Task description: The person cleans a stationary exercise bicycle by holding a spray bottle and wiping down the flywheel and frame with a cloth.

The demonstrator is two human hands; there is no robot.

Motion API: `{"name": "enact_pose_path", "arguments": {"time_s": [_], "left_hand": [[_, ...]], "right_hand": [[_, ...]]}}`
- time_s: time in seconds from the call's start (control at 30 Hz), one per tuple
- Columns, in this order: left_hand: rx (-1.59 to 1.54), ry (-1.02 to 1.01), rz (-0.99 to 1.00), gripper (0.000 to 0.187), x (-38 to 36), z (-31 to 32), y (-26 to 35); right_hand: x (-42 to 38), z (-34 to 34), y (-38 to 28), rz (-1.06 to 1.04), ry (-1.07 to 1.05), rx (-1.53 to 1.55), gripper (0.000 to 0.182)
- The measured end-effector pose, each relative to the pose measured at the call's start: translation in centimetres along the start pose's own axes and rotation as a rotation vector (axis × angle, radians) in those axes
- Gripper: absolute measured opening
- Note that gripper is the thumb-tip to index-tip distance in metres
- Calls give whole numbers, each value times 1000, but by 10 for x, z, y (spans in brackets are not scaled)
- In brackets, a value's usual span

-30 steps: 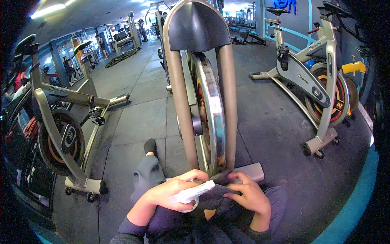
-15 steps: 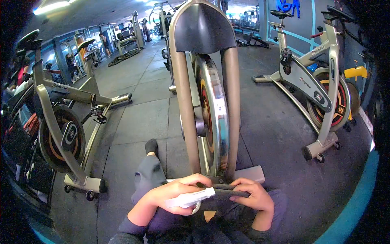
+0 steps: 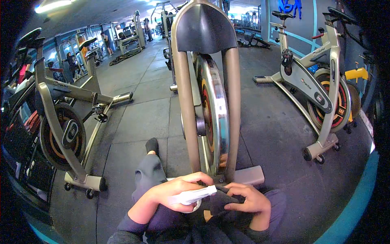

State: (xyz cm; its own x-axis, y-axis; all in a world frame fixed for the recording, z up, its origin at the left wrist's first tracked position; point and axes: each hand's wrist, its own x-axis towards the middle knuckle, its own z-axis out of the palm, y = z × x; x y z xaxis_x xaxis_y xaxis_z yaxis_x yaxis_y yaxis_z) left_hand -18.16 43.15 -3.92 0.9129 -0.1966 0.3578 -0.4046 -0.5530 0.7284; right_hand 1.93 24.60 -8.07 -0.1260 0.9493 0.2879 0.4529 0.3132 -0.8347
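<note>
I sit on the gym floor in front of a spin bike's chrome flywheel (image 3: 214, 114), which stands between two tan fork legs. My left hand (image 3: 172, 193) grips a white spray bottle (image 3: 191, 197), its nozzle pointing right. My right hand (image 3: 248, 199) pinches a dark grey cloth (image 3: 221, 199) folded in my lap, just below the flywheel and the bike's front foot bar (image 3: 248, 175). The two hands are close together, almost touching over the cloth.
A second spin bike (image 3: 61, 122) stands at the left and a third (image 3: 321, 89) at the right. My bent leg (image 3: 148, 171) lies on the dark rubber floor. People and weight machines are far back at the left.
The right hand has shifted its fingers and bunched the cloth a little lower. The left hand and bottle have dropped slightly. The view has tilted a bit.
</note>
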Motion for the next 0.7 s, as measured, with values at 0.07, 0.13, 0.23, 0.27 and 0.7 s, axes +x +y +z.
{"name": "enact_pose_path", "arguments": {"time_s": [0.07, 0.13, 0.23, 0.27, 0.7], "left_hand": [[-21, -29, 22, 50, -1, 1, -3], [-41, -58, 46, 49, 1, 0, -1], [-49, -170, 63, 42, 7, 0, 6], [-57, -173, 118, 44, 9, 1, 5], [-47, -154, 103, 41, 4, -3, 7]], "right_hand": [[0, -1, 0, 45, -9, -16, 18], [-3, 0, 2, 33, 50, 11, 18], [-5, -2, 1, 0, 147, 53, 18], [-5, -2, 0, -22, 185, 69, 18], [-19, -8, -8, 142, 257, 152, 30]]}}
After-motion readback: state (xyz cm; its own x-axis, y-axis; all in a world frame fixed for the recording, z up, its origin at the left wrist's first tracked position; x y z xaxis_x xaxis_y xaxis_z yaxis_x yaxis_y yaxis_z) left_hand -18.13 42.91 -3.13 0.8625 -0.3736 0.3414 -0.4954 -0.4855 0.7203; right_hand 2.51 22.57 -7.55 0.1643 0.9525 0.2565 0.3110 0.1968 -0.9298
